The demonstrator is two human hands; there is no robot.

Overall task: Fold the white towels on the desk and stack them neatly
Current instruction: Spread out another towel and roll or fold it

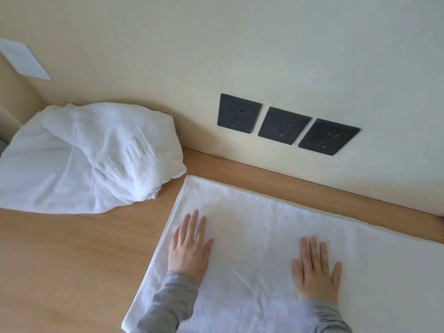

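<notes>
My left hand (pixel 188 246) and right hand (pixel 316 272) lie flat, fingers straight and slightly spread, on the flat towel (pixel 264 224) near me on the tabletop (pixel 72 260). A crumpled towel (pixel 84 159) sits far left.

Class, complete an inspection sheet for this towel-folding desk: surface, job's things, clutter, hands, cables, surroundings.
Surface: wooden desk, bare wood visible at left.
Job's things: flat towel spread at right; crumpled towel heaped at back left, unfolded.
Clutter: nothing seen.
Hands: left hand and right hand lie flat, palms down, on the flat towel.
Cables: nothing seen.
Surroundings: cream wall with three dark sockets, nothing plugged in; white plate at left.
</notes>
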